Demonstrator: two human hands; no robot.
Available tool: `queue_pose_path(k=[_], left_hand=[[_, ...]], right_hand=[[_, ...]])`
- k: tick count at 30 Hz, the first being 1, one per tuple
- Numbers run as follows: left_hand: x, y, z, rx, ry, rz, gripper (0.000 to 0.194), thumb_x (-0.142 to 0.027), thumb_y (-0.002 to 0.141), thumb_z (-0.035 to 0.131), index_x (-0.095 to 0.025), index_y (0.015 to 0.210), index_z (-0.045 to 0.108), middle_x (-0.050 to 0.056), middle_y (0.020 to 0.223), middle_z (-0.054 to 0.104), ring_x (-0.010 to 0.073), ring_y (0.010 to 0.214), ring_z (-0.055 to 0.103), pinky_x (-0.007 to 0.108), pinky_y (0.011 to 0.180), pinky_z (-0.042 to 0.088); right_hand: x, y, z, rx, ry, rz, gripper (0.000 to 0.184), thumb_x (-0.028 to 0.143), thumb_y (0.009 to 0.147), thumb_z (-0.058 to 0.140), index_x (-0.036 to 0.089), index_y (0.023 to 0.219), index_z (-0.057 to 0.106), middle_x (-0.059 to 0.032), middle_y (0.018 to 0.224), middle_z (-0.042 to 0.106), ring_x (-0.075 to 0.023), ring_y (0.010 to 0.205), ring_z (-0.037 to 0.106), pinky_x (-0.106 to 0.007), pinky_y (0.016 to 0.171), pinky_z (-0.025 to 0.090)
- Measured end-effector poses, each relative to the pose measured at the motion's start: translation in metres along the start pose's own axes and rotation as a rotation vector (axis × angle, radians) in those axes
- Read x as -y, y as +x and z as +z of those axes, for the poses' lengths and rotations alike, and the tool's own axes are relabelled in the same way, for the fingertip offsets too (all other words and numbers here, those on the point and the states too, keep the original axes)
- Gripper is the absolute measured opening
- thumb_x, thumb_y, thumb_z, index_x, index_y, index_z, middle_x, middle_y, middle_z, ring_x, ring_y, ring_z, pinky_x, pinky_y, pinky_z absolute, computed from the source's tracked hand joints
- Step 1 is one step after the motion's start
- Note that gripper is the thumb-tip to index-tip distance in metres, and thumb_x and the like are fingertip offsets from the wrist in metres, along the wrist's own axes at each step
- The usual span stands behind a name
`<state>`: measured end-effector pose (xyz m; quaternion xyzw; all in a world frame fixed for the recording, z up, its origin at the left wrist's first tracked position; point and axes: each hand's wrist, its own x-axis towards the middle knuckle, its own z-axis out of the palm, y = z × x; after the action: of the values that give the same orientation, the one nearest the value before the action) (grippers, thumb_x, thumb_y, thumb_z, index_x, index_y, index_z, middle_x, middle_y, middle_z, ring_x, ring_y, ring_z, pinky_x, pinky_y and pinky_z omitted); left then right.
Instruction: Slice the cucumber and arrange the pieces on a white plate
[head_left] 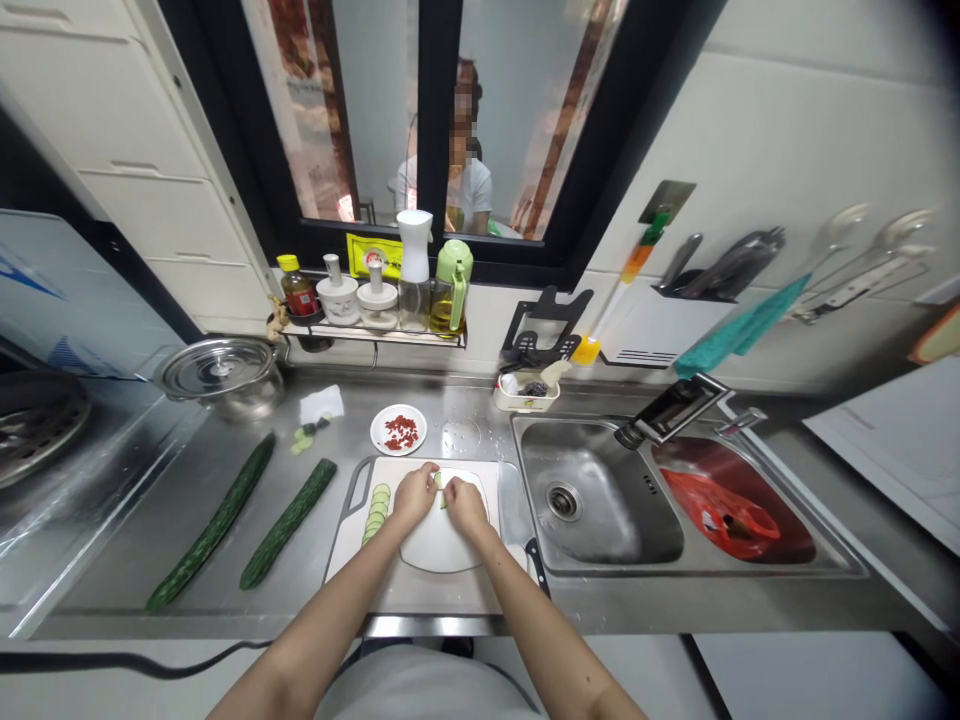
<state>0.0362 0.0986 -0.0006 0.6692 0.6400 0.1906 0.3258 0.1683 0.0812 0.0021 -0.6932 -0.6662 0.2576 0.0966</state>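
Both left hand (417,497) and right hand (466,507) have fingers (429,470) clamped on cucumber slices (438,481) just over the white plate (442,548).

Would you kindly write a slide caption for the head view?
Left hand and right hand handle cucumber slices over a white plate on a cutting board.

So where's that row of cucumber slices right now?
In the head view, the row of cucumber slices lies on the left side of the cutting board, just left of the white plate and the left hand.
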Motion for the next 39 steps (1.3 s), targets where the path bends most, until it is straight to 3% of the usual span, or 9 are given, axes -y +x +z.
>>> queue_pose_path(k=[6,11,18,39], left_hand=[[0.001,-0.006,0.001,-0.002,0.175,0.079,0.036,-0.013,0.085,0.047,-0.02,0.116,0.062,0.009,0.11,0.066,0.0212,0.107,0.055,0.031,0.092,0.039],[0.006,-0.01,0.002,-0.019,0.245,0.16,0.031,-0.022,0.09,0.046,-0.023,0.114,0.066,0.008,0.107,0.063,0.0216,0.107,0.052,0.031,0.093,0.039],[0.008,-0.008,0.004,-0.008,0.316,0.16,0.031,-0.029,0.094,0.044,-0.024,0.114,0.067,0.007,0.104,0.062,0.0212,0.103,0.052,0.03,0.091,0.039],[0.005,-0.007,0.002,-0.015,0.321,0.179,0.033,-0.029,0.094,0.044,-0.025,0.118,0.065,0.008,0.106,0.062,0.0215,0.103,0.051,0.031,0.09,0.039]], right_hand=[[0.005,-0.006,0.004,-0.001,-0.118,0.024,0.027,0.018,0.093,0.039,0.013,0.108,0.061,-0.0123,0.095,0.069,-0.0183,0.091,0.062,-0.024,0.074,0.037],[0.004,-0.019,0.005,0.035,-0.255,-0.032,0.032,0.025,0.097,0.033,0.019,0.115,0.059,-0.0105,0.099,0.068,-0.0184,0.092,0.063,-0.025,0.074,0.04],[0.002,-0.023,0.01,0.054,-0.424,-0.096,0.037,0.025,0.098,0.03,0.022,0.125,0.055,-0.0113,0.092,0.07,-0.0203,0.085,0.066,-0.026,0.068,0.043],[0.001,-0.02,0.013,0.072,-0.429,-0.089,0.039,0.027,0.098,0.03,0.023,0.13,0.052,-0.0116,0.092,0.071,-0.0208,0.084,0.067,-0.027,0.07,0.044]])
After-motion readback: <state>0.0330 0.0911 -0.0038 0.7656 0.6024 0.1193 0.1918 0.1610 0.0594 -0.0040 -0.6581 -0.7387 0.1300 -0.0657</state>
